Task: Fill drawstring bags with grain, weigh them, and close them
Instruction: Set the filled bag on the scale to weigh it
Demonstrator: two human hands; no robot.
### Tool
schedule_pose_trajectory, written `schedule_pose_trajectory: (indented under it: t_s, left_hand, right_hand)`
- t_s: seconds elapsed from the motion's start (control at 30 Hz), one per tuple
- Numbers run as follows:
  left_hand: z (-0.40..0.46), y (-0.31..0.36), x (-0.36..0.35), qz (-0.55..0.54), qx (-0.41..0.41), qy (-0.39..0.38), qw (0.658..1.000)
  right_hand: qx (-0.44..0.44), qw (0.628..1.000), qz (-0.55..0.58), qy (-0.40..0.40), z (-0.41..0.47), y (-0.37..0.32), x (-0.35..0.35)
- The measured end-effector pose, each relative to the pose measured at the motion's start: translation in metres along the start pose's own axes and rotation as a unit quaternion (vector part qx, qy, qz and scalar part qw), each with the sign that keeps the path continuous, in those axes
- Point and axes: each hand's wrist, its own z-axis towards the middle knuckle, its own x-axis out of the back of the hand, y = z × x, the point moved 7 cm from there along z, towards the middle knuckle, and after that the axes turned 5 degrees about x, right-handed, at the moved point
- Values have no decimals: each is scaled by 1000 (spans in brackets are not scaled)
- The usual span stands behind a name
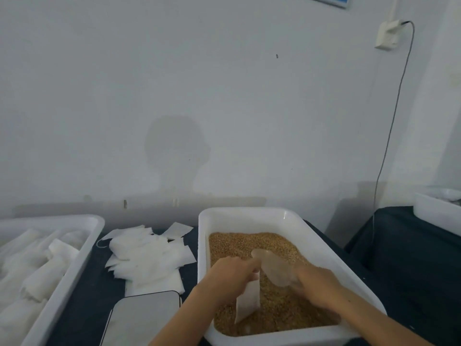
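Head view: over the grain tub [324, 248], left hand [230, 273] pinching bag [248, 302] open, right hand [318, 285] gripping scoop [273, 267] to pour.

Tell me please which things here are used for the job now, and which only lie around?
In use: left hand holding bag; right hand holding scoop; grain tub; scale.
Lying about: empty bags pile, left tray, wall socket, cable.
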Motion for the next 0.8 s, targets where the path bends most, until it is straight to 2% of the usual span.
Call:
schedule_pose_trajectory:
  t_s: [0.2,0.5,0.67,0.8]
  left_hand:
    - [0,4,-7,-49,0,-44,998]
    - [-8,14,1,-61,-37,-54,996]
    - [-10,19,14,-91,-58,-19,994]
    - [-11,15,16,-88,-35,11,995]
  right_hand:
    - [-18,1000,-12,-6,8,9,34]
    - [-13,999,-26,-20,45,-34,29]
    - [4,1000,1,-3,59,-41,11]
    - [13,997,70,22,60,-37,-1]
